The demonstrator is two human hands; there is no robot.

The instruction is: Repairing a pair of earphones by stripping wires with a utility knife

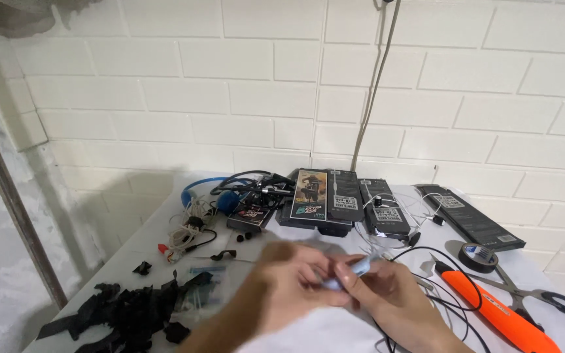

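Note:
My left hand (289, 278) and my right hand (387, 294) meet over the white table (145, 252), both blurred by motion. Between their fingertips they pinch a small pale blue-white piece (354, 269); what it is cannot be made out. A thin black cable (449, 287) runs under and beside my right hand. Right of that hand lies an orange tool (498, 310) with a black tip.
Black scraps (125, 314) lie at front left. Tangled white and black earphone wires (191, 232) and blue headphones (197, 189) sit behind. Flat black packages (335, 202) line the white brick wall. A black tape roll (479, 256) and scissors (537, 294) lie at right.

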